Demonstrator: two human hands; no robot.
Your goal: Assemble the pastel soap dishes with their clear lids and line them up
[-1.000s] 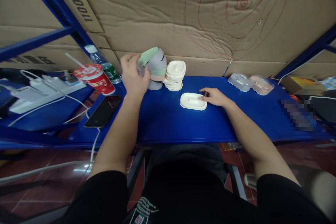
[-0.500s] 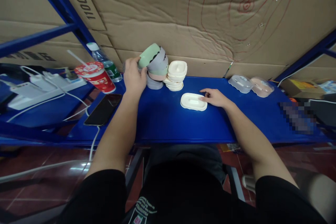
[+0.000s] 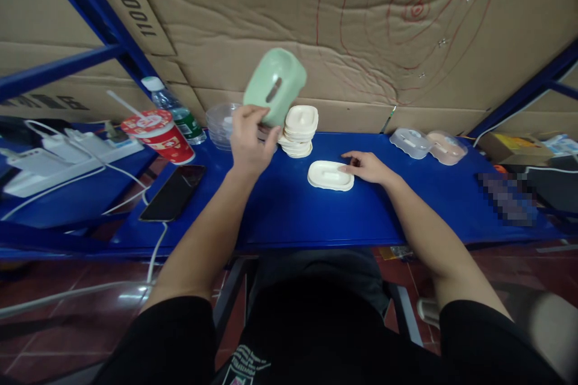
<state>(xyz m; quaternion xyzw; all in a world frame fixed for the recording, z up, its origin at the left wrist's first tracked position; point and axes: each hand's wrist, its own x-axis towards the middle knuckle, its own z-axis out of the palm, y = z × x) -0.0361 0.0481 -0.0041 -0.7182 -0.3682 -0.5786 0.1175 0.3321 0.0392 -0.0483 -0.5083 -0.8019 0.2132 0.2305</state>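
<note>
My left hand (image 3: 251, 143) grips a light green plastic shell (image 3: 289, 81), a rounded rectangular piece with a slot in its face. It is held tilted in the air above the table, left of centre. My right hand (image 3: 366, 166) rests at the right end of a cream oval plastic piece (image 3: 330, 175) with a raised middle, lying on the table. The thumb is on its edge and the index finger stretches out behind. A stack of similar cream pieces (image 3: 301, 120) stands beside the green shell. The coloured stack behind my left hand is mostly hidden.
Stacked clear plastic covers (image 3: 219, 126) stand behind my left hand. To the left are a red cup (image 3: 169, 141), a bottle (image 3: 187, 120), a phone (image 3: 174, 195) and a power strip (image 3: 67, 159). Two covered cases, grey (image 3: 410, 143) and pink (image 3: 446, 148), lie on the right.
My left hand has lifted the green shell off the coloured stack and moved it right, turning its slotted face into view. My right hand stays at the cream piece.
</note>
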